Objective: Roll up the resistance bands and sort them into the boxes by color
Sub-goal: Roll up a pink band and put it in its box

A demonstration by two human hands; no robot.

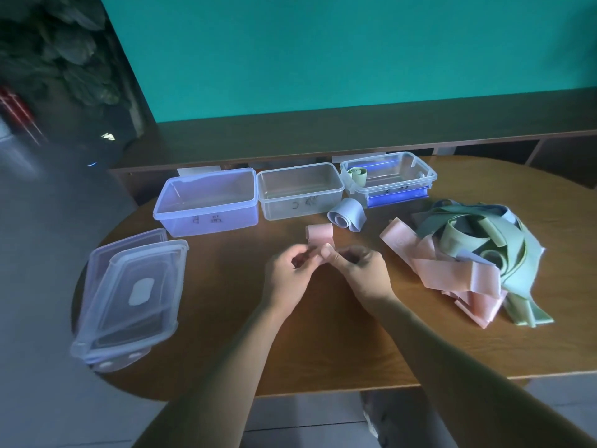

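Observation:
My left hand point(289, 274) and my right hand point(361, 270) meet at the middle of the table, and both pinch the near end of a pink band point(319, 236) whose far end stands up in a loop. A rolled blue-grey band point(347, 215) lies on the table before the boxes. Three clear boxes stand in a row at the back: the left box point(206, 202), the middle box point(300, 192), and the right box point(387, 177) with a rolled green band point(358, 175) at its left end. A tangled pile of pink, green and blue bands point(468, 263) lies at the right.
Stacked clear lids point(129, 299) lie at the table's left edge, partly overhanging it. The round wooden table point(323, 344) ends close in front of me. A low shelf point(355, 137) and a teal wall stand behind the boxes.

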